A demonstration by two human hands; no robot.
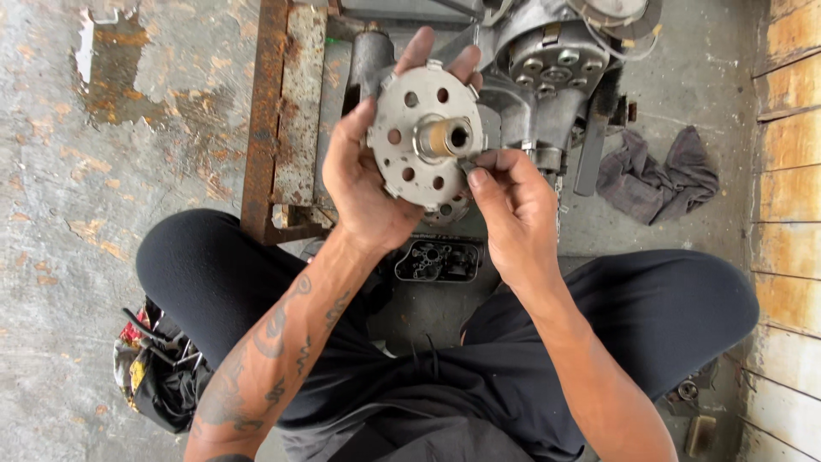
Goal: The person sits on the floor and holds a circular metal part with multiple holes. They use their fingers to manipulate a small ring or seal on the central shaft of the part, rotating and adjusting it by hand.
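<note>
My left hand (363,184) holds up a round grey metal disc (410,171) with several holes, notched tabs on its rim and a brass-coloured hub at its centre. Its fingers wrap behind the disc's top edge and the thumb lies on the left rim. My right hand (513,210) pinches the disc's lower right rim next to the hub, between thumb and fingers. Whether it also holds some small part there is hidden. The disc faces me, above my crossed legs in black trousers.
A grey engine casing (552,64) with bolts sits on the concrete floor behind the disc. A rusty steel frame (282,111) stands to its left. A dark rag (654,175) lies at the right. A black cover part (438,261) rests between my knees. A tool bag (154,368) sits at lower left.
</note>
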